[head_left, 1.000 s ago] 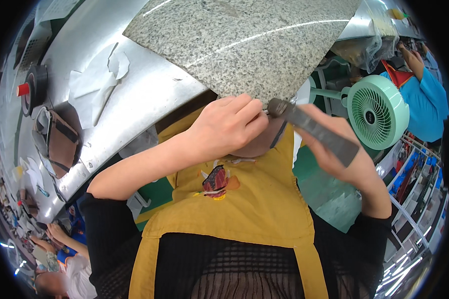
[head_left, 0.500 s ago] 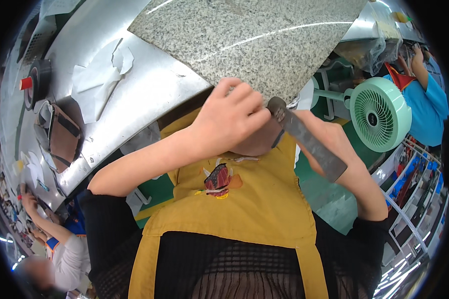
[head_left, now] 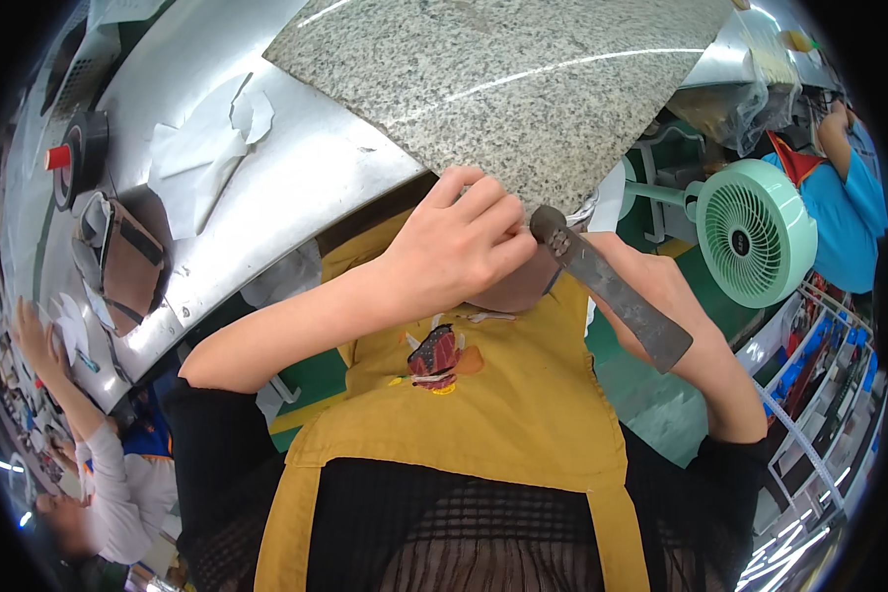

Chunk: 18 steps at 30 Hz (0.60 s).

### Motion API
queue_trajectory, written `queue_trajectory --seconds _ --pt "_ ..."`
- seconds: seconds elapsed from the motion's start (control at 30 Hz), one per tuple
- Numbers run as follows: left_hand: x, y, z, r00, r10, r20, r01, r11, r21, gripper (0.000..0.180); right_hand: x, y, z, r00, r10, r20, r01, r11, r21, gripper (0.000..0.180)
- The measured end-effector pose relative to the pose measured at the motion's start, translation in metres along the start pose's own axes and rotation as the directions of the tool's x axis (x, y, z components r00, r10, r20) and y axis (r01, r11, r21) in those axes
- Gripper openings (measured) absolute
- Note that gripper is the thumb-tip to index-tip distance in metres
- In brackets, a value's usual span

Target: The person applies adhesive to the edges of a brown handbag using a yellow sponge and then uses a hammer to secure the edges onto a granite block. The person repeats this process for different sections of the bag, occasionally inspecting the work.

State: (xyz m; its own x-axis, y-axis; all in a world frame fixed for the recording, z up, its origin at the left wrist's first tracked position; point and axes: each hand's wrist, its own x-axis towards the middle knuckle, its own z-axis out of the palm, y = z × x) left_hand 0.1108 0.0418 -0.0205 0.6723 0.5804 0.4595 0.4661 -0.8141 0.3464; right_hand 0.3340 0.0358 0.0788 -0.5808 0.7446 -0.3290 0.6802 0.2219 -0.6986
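Note:
My left hand (head_left: 459, 237) is closed, its fingers curled over a brown leather-like piece (head_left: 516, 286) at the near corner of the speckled stone slab (head_left: 523, 99). That piece hangs below the fingers, in front of my mustard apron (head_left: 464, 424); most of it is hidden. In my right hand (head_left: 651, 281) is a dark metal hammer (head_left: 622, 296) with a rounded face at one end and a wide flat end. Its rounded end sits close by my left fingertips, and its handle is hidden from view.
A metal table (head_left: 296, 148) carries torn white paper (head_left: 202, 158), a folded brown piece (head_left: 128, 266) and a black tape roll (head_left: 87, 158). To the right stand a green fan (head_left: 757, 234) and a rack (head_left: 809, 395). One person (head_left: 118, 483) is at left, another (head_left: 839, 217) at right.
My hands keep nearly the same pose, with the hammer slightly lower. At left, the other person's hand has lifted and moved away from the table edge.

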Motion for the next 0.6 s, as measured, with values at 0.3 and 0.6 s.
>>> queue_trajectory --seconds 0.3,0.6 --pt "0.000 -0.002 0.005 0.996 -0.090 0.012 0.091 0.991 -0.101 0.018 0.003 0.004 0.008 1.000 0.016 0.016 -0.015 0.999 -0.046 0.027" --pt "0.029 0.003 -0.019 0.934 -0.339 0.112 0.357 0.889 -0.287 0.014 -0.031 0.006 -0.006 0.991 0.106 -0.084 -0.086 0.973 0.213 0.034"
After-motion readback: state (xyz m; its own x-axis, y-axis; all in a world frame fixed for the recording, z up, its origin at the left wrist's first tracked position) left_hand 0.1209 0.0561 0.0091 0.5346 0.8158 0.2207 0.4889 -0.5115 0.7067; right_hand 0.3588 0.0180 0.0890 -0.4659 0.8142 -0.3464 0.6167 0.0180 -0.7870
